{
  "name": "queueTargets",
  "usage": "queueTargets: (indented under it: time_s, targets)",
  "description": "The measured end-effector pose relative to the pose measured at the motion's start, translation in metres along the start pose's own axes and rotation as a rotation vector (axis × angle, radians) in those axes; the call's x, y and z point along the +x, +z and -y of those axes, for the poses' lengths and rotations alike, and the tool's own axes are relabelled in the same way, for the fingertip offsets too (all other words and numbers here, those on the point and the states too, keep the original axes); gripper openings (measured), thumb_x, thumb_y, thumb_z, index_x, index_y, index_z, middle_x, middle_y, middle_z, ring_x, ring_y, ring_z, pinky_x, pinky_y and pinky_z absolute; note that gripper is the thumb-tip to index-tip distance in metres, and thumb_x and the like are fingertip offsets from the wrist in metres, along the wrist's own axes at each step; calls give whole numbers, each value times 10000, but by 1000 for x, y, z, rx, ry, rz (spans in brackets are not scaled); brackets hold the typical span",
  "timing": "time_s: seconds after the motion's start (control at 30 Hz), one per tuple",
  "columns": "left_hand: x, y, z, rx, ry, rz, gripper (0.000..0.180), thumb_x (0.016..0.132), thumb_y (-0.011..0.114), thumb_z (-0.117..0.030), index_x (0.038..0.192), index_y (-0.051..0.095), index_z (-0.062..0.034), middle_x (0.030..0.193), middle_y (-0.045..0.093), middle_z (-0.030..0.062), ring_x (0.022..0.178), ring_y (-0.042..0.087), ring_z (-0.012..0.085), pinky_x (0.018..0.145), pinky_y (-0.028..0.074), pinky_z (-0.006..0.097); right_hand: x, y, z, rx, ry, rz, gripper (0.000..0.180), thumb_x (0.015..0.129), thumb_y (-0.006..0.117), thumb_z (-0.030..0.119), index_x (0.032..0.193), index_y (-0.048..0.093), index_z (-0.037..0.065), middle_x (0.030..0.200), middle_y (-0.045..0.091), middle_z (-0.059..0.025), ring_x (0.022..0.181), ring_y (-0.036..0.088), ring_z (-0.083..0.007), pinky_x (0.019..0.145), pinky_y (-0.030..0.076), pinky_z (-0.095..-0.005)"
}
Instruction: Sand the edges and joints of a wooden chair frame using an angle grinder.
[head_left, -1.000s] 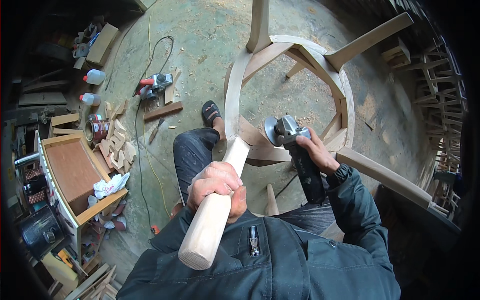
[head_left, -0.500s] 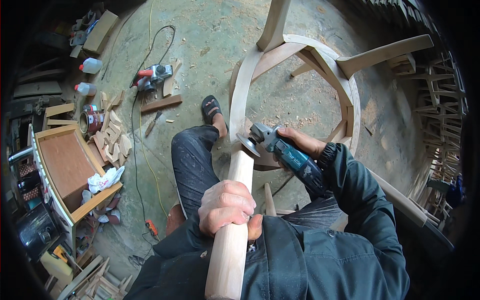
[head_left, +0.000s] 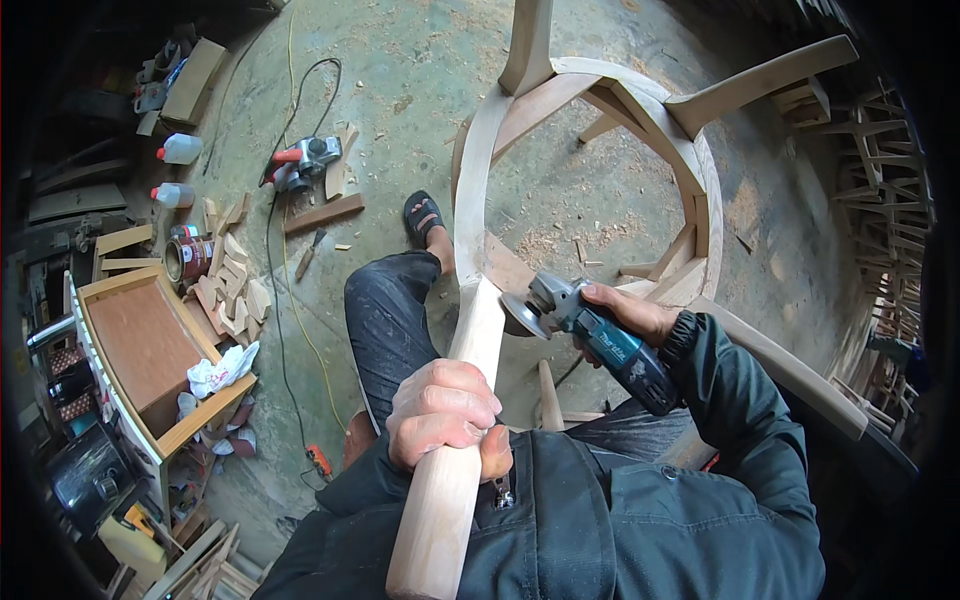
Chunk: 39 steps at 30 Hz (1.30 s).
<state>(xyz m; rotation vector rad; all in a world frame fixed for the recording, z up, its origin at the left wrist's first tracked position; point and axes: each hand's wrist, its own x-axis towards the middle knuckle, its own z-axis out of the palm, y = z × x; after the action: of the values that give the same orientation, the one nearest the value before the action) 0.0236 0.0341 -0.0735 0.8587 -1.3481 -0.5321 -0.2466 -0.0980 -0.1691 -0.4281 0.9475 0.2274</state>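
My left hand (head_left: 445, 415) is wrapped round a pale wooden leg (head_left: 435, 515) that slants up from my lap and joins a round wooden frame (head_left: 475, 195). In my right hand (head_left: 640, 312) is a teal and grey angle grinder (head_left: 610, 342), gripped round its body with part of the fingers hidden behind it. The grinder's round disc (head_left: 525, 316) stands beside the upper right edge of the leg, close to the joint; whether it touches the wood I cannot tell. More legs (head_left: 755, 88) stick out from the frame.
On the floor to the left lie a red and grey power planer (head_left: 305, 160), cables, wood offcuts (head_left: 235, 285) and two plastic bottles (head_left: 180, 150). A wooden drawer-like box (head_left: 145, 340) with a white plastic bag (head_left: 222, 370) sits nearer. Stacked wooden frames (head_left: 880, 190) line the right.
The grinder has moved right and slightly down, off the leg's top face to its right edge. The leg's near end has tilted a little to the left, with my left hand still round it.
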Motion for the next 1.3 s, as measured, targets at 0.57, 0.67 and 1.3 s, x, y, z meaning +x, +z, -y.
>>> queueTargets:
  time_s: [0.57, 0.67, 1.3]
  targets:
    - [-12, 15, 10, 22, 75, -115, 396, 823, 669, 70, 1105, 438, -84, 839, 595, 93, 648, 585, 213, 654, 539, 396, -38, 16, -50, 40, -165, -127, 669, 996, 625, 607, 1367, 509, 62, 938, 665, -124, 722, 722, -224, 623, 628, -338]
    - [-15, 28, 9, 121, -47, -174, 437, 854, 683, 101, 1157, 429, -86, 925, 609, 93, 811, 622, 216, 809, 563, 415, -67, 25, -94, 180, -388, -221, 625, 949, 704, 524, 1308, 514, 50, 915, 674, -134, 730, 724, -232, 628, 632, -366]
    - [94, -40, 92, -98, -276, -46, 149, 869, 795, -80, 847, 656, -29, 745, 658, 38, 668, 637, 141, 655, 508, 310, -114, 105, -313, 779, -1103, -650, 655, 918, 758, 530, 1282, 611, 6, 1009, 707, -143, 840, 748, -276, 784, 645, -449]
